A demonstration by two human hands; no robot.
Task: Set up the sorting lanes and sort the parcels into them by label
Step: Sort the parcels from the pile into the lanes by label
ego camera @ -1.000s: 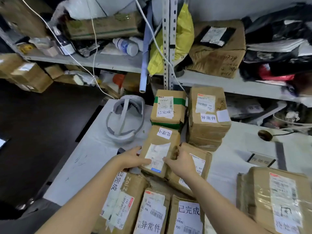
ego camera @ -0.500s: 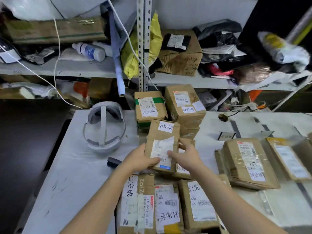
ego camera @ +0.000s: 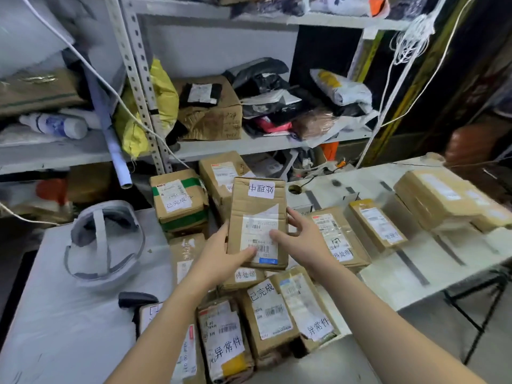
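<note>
Head view, parcel (ego camera: 257, 214): raised above the pile (ego camera: 266, 314), label facing the camera.
Left hand (ego camera: 219, 256): grasps its lower-left corner.
Right hand (ego camera: 299, 239): fingers clasp its right edge.
Around: green-taped box (ego camera: 180, 200) behind-left; headset (ego camera: 97, 234) on the table (ego camera: 69, 314).

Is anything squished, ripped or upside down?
Yes. The parcel gripped by the left hand and right hand has its handwritten sticker upside down and its shipping label torn at one corner. The box on the shelf looks crumpled.
</note>
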